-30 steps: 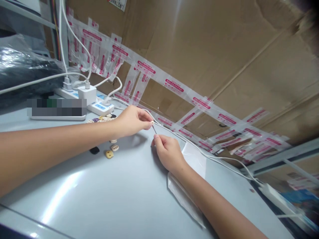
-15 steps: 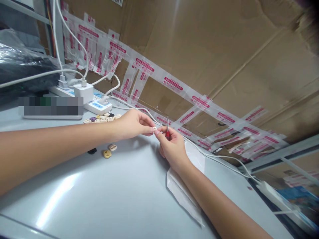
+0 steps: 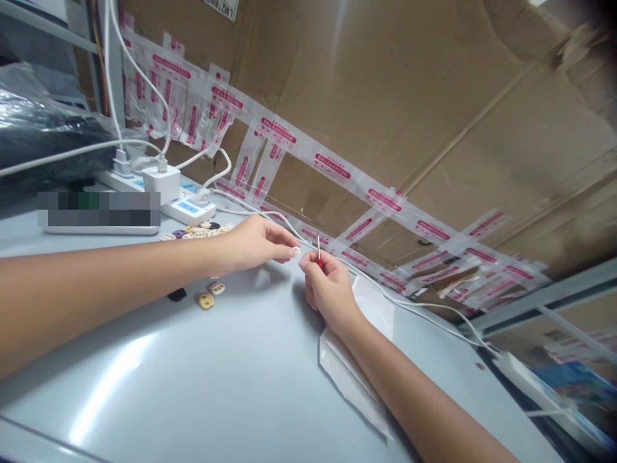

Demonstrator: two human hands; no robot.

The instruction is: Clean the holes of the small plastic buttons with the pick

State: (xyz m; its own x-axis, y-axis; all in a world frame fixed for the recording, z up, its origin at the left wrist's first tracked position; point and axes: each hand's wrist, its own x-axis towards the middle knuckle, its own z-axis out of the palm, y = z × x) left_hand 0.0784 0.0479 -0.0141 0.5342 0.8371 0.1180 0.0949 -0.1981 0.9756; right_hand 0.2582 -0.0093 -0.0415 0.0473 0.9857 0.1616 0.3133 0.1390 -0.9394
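My left hand (image 3: 258, 243) pinches a small cream cord stopper (image 3: 296, 251) between thumb and fingertips. Just to its right, my right hand (image 3: 331, 286) is closed around a small screwdriver (image 3: 319, 262) with a red handle. The thin metal shaft points upward, and most of the handle is hidden by the fingers. A narrow gap separates my two hands. Below my left forearm lie a yellow cord stopper (image 3: 205, 301), a cream one (image 3: 216, 288) and a black piece (image 3: 177, 294). Behind the left wrist sits a pile of cord stoppers (image 3: 197, 233), mostly cream, partly covered by my arm.
A white power strip (image 3: 190, 211) with a plugged-in adapter (image 3: 161, 183) and cables stands at the back left. Beneath my right forearm lies a white plastic bag (image 3: 344, 373). A taped cardboard sheet (image 3: 424, 128) rises behind the grey table (image 3: 207, 386).
My right hand has drawn slightly away from the cord stopper, its fingertips no longer touching it. The screwdriver has shifted a little left with that hand. My left hand still holds the cord stopper.
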